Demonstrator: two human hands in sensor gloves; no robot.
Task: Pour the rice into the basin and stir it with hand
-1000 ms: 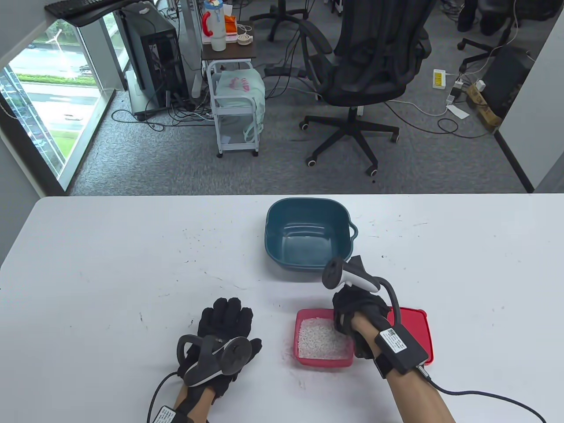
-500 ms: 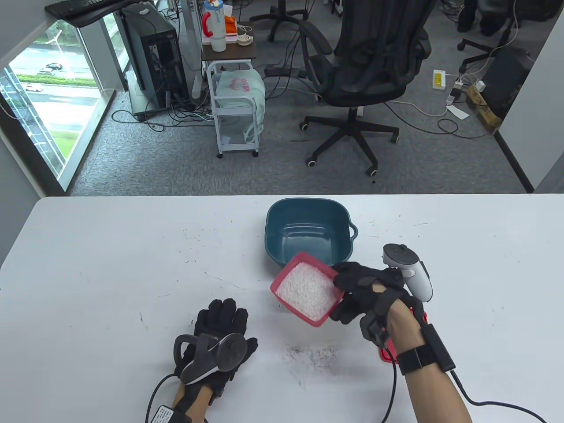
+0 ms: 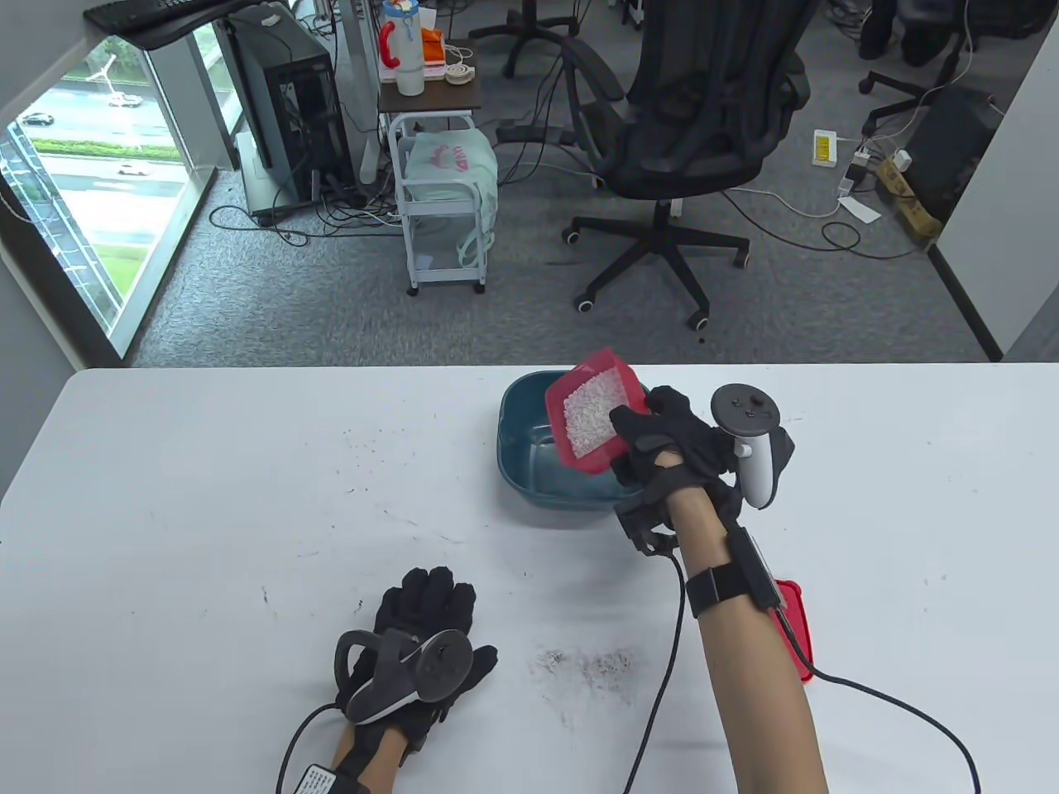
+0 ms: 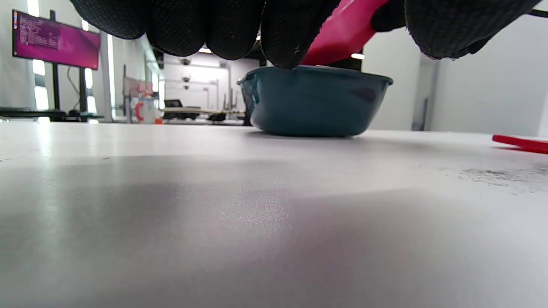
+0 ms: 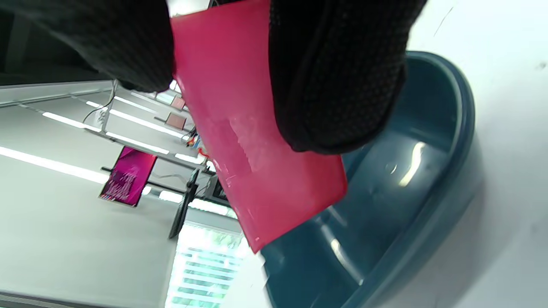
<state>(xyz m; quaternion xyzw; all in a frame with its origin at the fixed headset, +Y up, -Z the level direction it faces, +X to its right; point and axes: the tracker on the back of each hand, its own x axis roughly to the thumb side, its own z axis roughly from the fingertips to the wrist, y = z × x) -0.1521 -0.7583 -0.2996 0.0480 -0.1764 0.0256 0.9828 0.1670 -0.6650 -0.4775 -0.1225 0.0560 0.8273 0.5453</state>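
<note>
The pouring step is in hand. The right hand [image 3: 662, 438] grips the red box [image 3: 591, 413] by its near side, fingers curled round the wall, and holds it in the air over the right part of the basin [image 3: 529, 471], well tipped toward the left. The rice [image 3: 589, 418] lies heaped inside the box; I see no grains in the basin, whose bottom shows bare and glossy in the right wrist view, so the pour seems to be only at its start. In that view the low corner of the box hangs above the inside of the basin, not touching its rim.

The left hand [image 3: 418, 637] rests flat on the worktop [image 3: 207, 513] near the front edge, fingers straight, holding nothing, well apart from the basin. A red lid [image 3: 794, 616] lies on the worktop beside the right forearm, partly hidden by it. A dark smudge of grit [image 3: 591, 662] marks the worktop between the two hands.

The next move, as I judge it, calls for tipping the box further, with its low edge kept inside the rim, so the rice slides into the basin and not over the side. After that the box must be set down and a hand put into the basin to stir.
</note>
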